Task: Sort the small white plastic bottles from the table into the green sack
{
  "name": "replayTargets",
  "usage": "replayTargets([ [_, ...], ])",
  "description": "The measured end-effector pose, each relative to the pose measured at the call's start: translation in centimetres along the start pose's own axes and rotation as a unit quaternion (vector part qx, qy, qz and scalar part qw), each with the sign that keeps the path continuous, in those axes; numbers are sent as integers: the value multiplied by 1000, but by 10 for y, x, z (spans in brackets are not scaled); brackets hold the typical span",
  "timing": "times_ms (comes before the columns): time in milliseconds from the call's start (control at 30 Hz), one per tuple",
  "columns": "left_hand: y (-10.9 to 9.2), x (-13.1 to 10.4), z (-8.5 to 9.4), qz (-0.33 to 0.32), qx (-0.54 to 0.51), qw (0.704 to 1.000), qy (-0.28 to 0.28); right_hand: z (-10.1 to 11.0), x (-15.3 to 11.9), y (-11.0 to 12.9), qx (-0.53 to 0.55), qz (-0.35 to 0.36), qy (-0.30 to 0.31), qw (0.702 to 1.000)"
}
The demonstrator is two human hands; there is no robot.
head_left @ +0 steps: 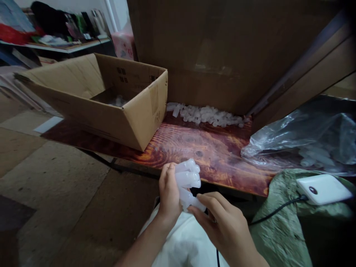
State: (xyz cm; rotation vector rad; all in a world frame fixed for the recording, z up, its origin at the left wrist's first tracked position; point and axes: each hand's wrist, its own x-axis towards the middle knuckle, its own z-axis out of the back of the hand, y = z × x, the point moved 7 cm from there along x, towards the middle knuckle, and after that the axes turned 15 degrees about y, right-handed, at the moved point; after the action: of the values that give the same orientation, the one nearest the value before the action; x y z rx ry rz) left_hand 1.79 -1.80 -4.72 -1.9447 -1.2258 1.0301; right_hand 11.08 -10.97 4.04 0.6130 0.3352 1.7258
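Several frosted, translucent plastic tubes (187,178) form a bunch in my left hand (169,193), whose fingers wrap round them from the left. My right hand (222,217) pinches a similar tube (198,204) between thumb and fingers at the lower right of the bunch. Both hands are above my lap, in front of the edge of the reddish-brown wooden table (191,142). A pile of small translucent pieces (208,115) lies at the table's back, against a large cardboard surface.
An open cardboard box (144,118) with some pale pieces inside stands at the left. To the right lie a clear plastic bag (292,137) of tubes and a white power bank (324,189) with a black cable, on green fabric (289,218). A cluttered table (69,48) stands behind.
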Motion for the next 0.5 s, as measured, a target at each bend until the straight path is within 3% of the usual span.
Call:
replayTargets([
  [200, -3, -1, 0, 9, 9, 1000, -2, -9, 3, 6, -42, 34, 24, 998],
  [333, -9, -2, -1, -11, 26, 1000, 0, -8, 3, -2, -68, -19, 23, 997],
  [500, -6, 0, 3, -11, 4, 1000, -2, -11, 0, -8, -39, -45, 97, 993],
])
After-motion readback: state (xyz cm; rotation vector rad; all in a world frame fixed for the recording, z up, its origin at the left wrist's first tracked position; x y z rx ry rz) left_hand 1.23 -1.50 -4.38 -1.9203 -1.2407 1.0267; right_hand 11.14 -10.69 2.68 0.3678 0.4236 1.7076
